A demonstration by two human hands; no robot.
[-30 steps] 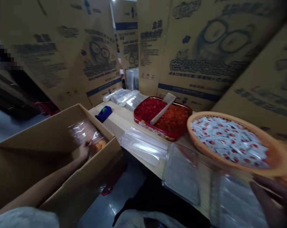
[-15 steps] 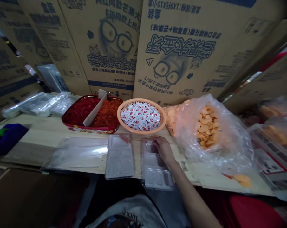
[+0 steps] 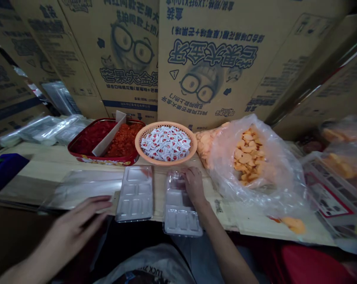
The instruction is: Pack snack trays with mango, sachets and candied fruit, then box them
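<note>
My right hand has its fingers closed over the far right edge of a clear plastic compartment tray, which lies at the front edge of the table. Left of it is a second clear compartment tray, touched by neither hand. My left hand hovers at the front of the table, just left of that second tray. Its fingers are stretched and apart, slightly blurred, with nothing in them. Flat clear plastic sheets or bags lie just beyond it.
Behind the trays stand a red tin of red and orange pieces, split by a divider, and an orange basket of small white packets. A plastic bag of orange pieces is at right. A blue tape dispenser sits far left. Printed cartons wall the back.
My left hand has come into view from the lower left, fingers spread. My right hand stays at the right-hand tray. The whole scene has shifted slightly left in the view.
</note>
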